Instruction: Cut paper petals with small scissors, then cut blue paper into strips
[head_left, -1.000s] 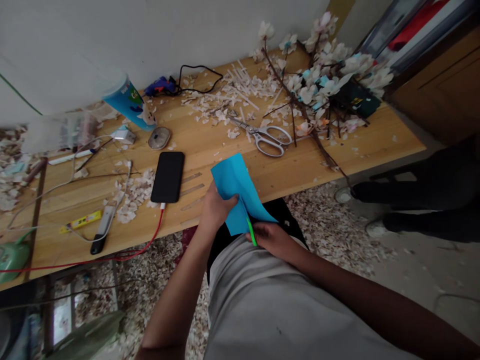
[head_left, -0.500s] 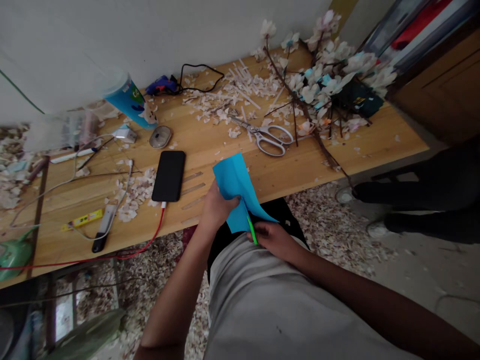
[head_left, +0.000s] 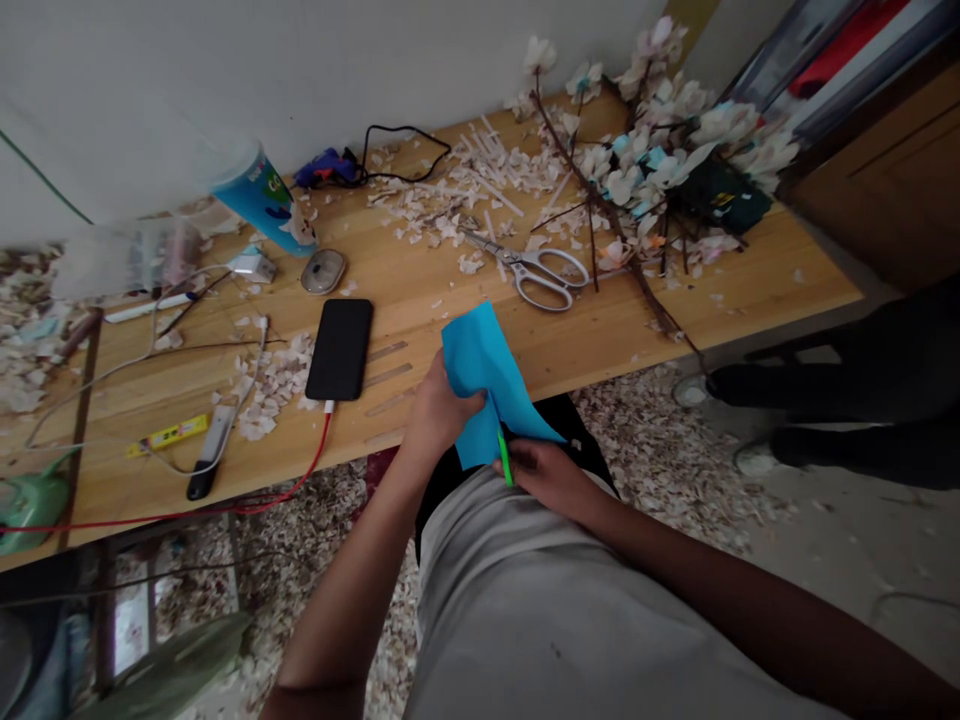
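Observation:
A sheet of blue paper [head_left: 487, 345] is pinched along its left side by my left hand [head_left: 442, 405], thumb on top. My right hand [head_left: 544, 470] is closed round the green-handled scissors [head_left: 505, 458] just above my lap. Their blades lie in a cut that runs up from the sheet's lower edge, and the flap on the right curls away. Beyond the paper, a larger pair of silver scissors [head_left: 544, 275] rests on the wooden table [head_left: 420, 290].
A black phone [head_left: 339, 348] with a red cable lies left of my hands. Further left are a utility knife [head_left: 212, 450] and a blue cup [head_left: 270, 200]. Flower branches [head_left: 645, 180] fill the back right. Petal scraps litter table and floor; a person's legs [head_left: 840, 400] show at right.
The blue paper and my left hand have shifted slightly right. The scissors stay at the cut, with my right hand nearly in place.

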